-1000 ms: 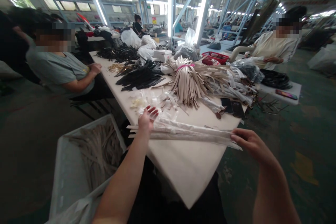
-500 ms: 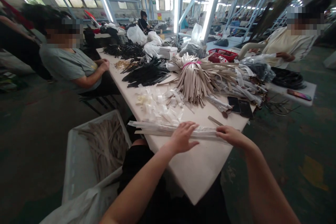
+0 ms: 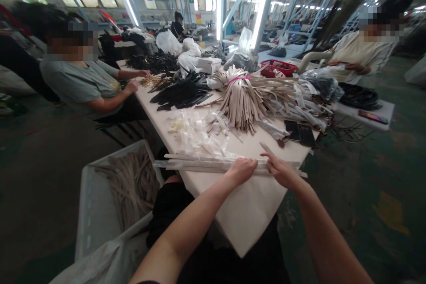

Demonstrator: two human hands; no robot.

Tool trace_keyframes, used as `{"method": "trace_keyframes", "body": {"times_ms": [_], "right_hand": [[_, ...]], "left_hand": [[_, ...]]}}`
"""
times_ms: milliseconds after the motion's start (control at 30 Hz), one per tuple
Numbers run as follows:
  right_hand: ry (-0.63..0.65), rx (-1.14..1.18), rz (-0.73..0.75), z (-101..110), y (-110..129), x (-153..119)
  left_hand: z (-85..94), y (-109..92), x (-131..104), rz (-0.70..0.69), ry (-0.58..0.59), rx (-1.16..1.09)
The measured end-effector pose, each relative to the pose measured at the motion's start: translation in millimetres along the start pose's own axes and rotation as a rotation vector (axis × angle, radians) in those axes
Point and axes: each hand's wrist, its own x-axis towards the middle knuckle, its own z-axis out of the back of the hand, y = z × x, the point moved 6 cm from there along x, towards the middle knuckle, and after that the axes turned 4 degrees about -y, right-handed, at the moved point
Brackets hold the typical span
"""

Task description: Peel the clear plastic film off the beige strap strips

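Observation:
Several long beige straps [image 3: 206,164], some in clear plastic film, lie crosswise near the table's front corner. My left hand [image 3: 244,170] is closed around the middle of this bundle. Just to its right, my right hand [image 3: 282,171] lies over the same straps, its index finger stretched out and its fingers apart. Strap ends [image 3: 301,173] stick out beyond my right wrist. A thin flat greyish strip [image 3: 265,147] shows past the right fingertips, partly hidden by the hand.
Crumpled clear film [image 3: 199,131] lies beyond the bundle. Behind it stands a tied sheaf of beige straps [image 3: 241,102] beside black strips [image 3: 181,91]. Dark phone-like slabs [image 3: 299,133] lie at right. A white bin [image 3: 113,177] holds straps at left. People sit at both sides.
My left hand, flat and spread before, has closed around the straps and moved right. My right hand has shifted left and its fingers have spread. The view has turned slightly.

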Motion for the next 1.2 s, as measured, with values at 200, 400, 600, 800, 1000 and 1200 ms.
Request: {"method": "trace_keyframes", "body": {"times_ms": [200, 400, 600, 800, 1000, 1200], "right_hand": [[-0.018, -0.105, -0.009, 7.1, -27.8, -4.3], [-0.023, -0.089, 0.093, -4.5, -7.8, 4.8], [-0.081, 0.118, -0.015, 8.3, -24.4, 1.1], [-0.080, 0.167, -0.019, -6.8, -3.9, 4.1], [-0.024, 0.003, -0.076, 1.2, -23.6, -1.0], [0.014, 0.053, -0.002, -9.4, -8.3, 1.6]], "left_hand": [[6.3, 16.8, -3.6, 0.053, 0.004, 0.033], [2.3, 9.7, 0.3, 0.005, 0.015, 0.029], [7.7, 29.8, -7.0, 0.093, 0.027, 0.029], [6.9, 12.1, -2.2, 0.012, 0.008, -0.018], [3.4, 16.8, -2.9, 0.051, 0.013, 0.014], [1.5, 2.9, 5.2, -0.024, 0.001, 0.006]]}}
